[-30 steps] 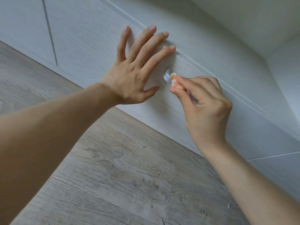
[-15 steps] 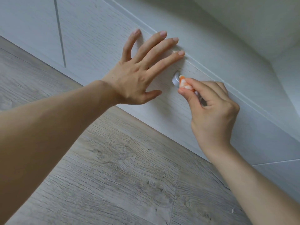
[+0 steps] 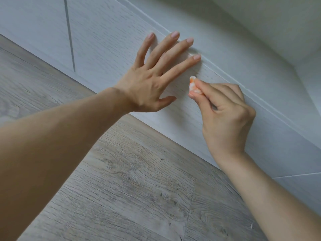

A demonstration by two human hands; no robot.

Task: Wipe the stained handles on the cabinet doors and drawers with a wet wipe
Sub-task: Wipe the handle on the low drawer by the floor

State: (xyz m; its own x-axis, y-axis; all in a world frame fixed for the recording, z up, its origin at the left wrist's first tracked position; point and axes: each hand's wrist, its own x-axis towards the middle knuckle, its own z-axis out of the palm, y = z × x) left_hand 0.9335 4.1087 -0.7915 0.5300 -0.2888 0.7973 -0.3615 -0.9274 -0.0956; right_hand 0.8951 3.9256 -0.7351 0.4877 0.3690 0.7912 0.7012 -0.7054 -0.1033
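Left hand [image 3: 152, 84] spread flat, fingers apart, palm pressed on the pale drawer front [image 3: 107, 42]; right hand [image 3: 224, 117] pinches a small orange-stained wipe [image 3: 193, 84] between thumb and forefinger, held against the drawer front just beside the left thumb; handle hidden behind the wipe; grey wood floor [image 3: 132, 188] below.

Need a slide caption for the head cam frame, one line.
Left hand braced flat on the drawer front while the right hand pinches an orange-stained wipe against it.
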